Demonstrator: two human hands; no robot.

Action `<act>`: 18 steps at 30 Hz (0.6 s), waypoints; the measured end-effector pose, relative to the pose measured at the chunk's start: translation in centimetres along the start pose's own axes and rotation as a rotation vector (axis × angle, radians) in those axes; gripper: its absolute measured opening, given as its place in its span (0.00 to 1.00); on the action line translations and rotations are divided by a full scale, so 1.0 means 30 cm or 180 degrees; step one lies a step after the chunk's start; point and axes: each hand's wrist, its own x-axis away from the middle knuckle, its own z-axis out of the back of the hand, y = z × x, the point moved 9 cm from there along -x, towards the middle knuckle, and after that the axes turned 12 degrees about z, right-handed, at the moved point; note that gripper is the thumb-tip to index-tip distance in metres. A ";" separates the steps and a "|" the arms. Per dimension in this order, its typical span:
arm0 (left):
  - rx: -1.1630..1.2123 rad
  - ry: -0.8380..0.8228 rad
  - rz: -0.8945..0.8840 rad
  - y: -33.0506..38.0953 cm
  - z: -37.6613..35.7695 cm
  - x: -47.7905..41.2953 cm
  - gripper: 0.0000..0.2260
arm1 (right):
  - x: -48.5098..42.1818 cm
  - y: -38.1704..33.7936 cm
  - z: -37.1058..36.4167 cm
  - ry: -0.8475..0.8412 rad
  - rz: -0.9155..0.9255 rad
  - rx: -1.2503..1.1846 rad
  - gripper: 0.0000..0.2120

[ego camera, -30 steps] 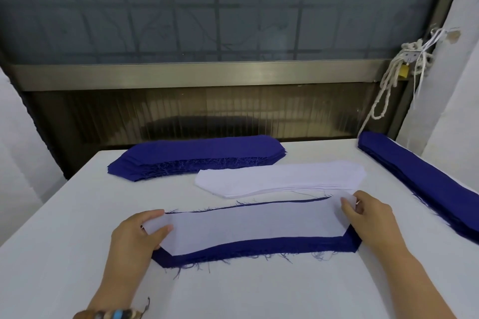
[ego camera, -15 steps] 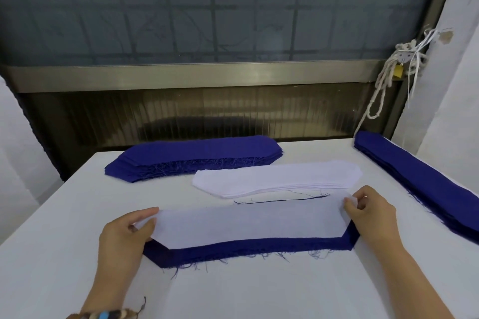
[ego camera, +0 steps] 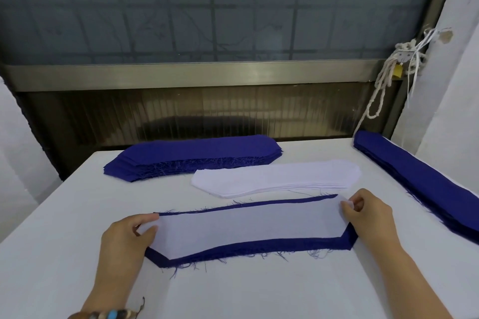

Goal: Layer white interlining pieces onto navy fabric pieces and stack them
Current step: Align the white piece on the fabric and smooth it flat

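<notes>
While we pinch the white interlining piece point(ego camera: 248, 228) at its two short ends, left hand point(ego camera: 124, 243) with thumb and fingers closed on the left tip and right hand point(ego camera: 368, 215) nipping the right tip, it lies on the navy fabric piece point(ego camera: 259, 247) near the front edge of the table point(ego camera: 51, 254). We judge it light, thin and limp, likely to slide or wrinkle, so the ends are the place to hold. It looks pale, elongated, with angled ends; a frayed navy border shows around it, widest along the front. Behind lie the interlining stack point(ego camera: 277, 176) and navy stack point(ego camera: 194, 155); another navy stack point(ego camera: 420, 179) lines the right edge.
</notes>
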 end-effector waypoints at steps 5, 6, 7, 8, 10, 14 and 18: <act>-0.0016 0.0167 -0.0044 -0.001 0.012 0.000 0.10 | -0.002 0.000 -0.002 -0.0002 0.0007 0.0078 0.09; -0.0038 0.0182 -0.0053 -0.001 0.011 -0.001 0.10 | -0.002 0.001 -0.002 -0.0006 0.0004 0.0090 0.09; -0.0061 0.0184 -0.0062 -0.001 0.009 -0.002 0.10 | -0.002 0.001 -0.002 -0.0010 -0.0004 0.0099 0.08; -0.0080 0.0174 -0.0057 -0.002 0.005 -0.003 0.10 | -0.002 0.003 -0.002 -0.0009 -0.0019 0.0112 0.08; -0.0092 0.0117 -0.0026 -0.004 -0.003 -0.004 0.10 | -0.002 0.007 0.003 0.0010 -0.0059 0.0146 0.08; -0.0088 0.0124 -0.0087 -0.003 -0.007 0.001 0.12 | 0.000 0.010 0.007 0.0029 -0.0104 0.0159 0.08; -0.0108 0.0112 -0.0003 -0.017 -0.009 -0.005 0.13 | -0.001 0.011 0.007 0.0017 -0.0124 0.0165 0.07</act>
